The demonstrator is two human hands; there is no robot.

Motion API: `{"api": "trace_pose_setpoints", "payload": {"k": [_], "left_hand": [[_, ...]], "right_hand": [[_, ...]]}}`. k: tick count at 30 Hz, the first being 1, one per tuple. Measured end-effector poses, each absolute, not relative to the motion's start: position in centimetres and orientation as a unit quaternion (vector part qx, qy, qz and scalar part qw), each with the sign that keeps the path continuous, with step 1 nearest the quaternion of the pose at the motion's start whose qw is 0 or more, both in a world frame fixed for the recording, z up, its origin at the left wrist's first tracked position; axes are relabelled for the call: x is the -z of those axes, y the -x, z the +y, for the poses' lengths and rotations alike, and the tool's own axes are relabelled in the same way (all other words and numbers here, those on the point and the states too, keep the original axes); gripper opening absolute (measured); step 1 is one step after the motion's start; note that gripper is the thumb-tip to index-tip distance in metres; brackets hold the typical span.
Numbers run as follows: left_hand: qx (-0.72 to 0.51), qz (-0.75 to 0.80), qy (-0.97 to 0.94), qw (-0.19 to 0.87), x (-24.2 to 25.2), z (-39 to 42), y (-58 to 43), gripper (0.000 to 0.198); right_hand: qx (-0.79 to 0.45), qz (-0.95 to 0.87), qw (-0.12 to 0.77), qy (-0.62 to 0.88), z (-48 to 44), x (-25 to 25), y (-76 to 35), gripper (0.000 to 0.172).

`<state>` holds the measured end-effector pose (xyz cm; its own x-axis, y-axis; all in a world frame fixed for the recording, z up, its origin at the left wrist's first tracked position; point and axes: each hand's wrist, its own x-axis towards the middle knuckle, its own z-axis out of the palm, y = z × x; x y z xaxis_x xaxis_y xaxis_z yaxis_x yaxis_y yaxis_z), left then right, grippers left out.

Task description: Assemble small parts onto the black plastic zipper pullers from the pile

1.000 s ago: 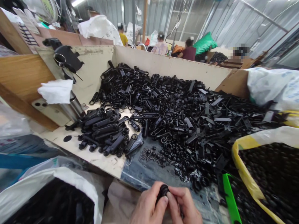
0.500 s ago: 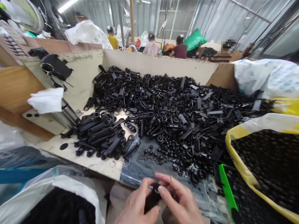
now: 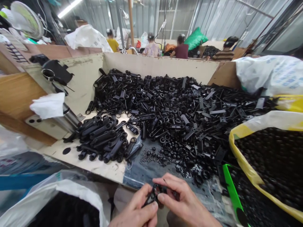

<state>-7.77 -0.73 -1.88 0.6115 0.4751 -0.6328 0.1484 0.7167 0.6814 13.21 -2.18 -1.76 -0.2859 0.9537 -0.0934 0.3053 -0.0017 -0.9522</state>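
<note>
Dozens of black arms (image 3: 104, 135) lie stacked centre left, within easy reach. At the bottom edge the left hand (image 3: 136, 212) pinches a small black part (image 3: 152, 195) between thumb and fingertips; the right hand (image 3: 187, 205) grips its other end, seemingly to steady it. A yellow-rimmed bag (image 3: 246, 171) gapes at right.

Huge heap of black plastic parts (image 3: 184, 107) in a wooden bin (image 3: 161, 64). A tidier stack of black handles (image 3: 104, 138) sits at its left, next to a steel flask (image 3: 69, 118) with a white rag (image 3: 47, 105) on it. On the right, a yellow bag (image 3: 239, 154) of small black bits, with a green plastic piece (image 3: 230, 192) just beside it.
</note>
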Motion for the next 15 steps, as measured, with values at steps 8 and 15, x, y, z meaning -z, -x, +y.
{"api": "trace_pose_setpoints", "payload": {"k": [8, 15], "left_hand": [[-0.217, 0.396, -0.411, 0.792, 4.4, -0.4, 8.2, 0.067], [-0.1, 0.571, -0.791, 0.193, -1.7, 6.5, 4.9, 0.022]], "right_hand": [[-0.492, -0.62, 0.333, 0.512, -2.2, 2.8, -13.5, 0.04], [-0.367, -0.565, 0.401, 0.621, 0.7, 2.0, -15.3, 0.036]]}}
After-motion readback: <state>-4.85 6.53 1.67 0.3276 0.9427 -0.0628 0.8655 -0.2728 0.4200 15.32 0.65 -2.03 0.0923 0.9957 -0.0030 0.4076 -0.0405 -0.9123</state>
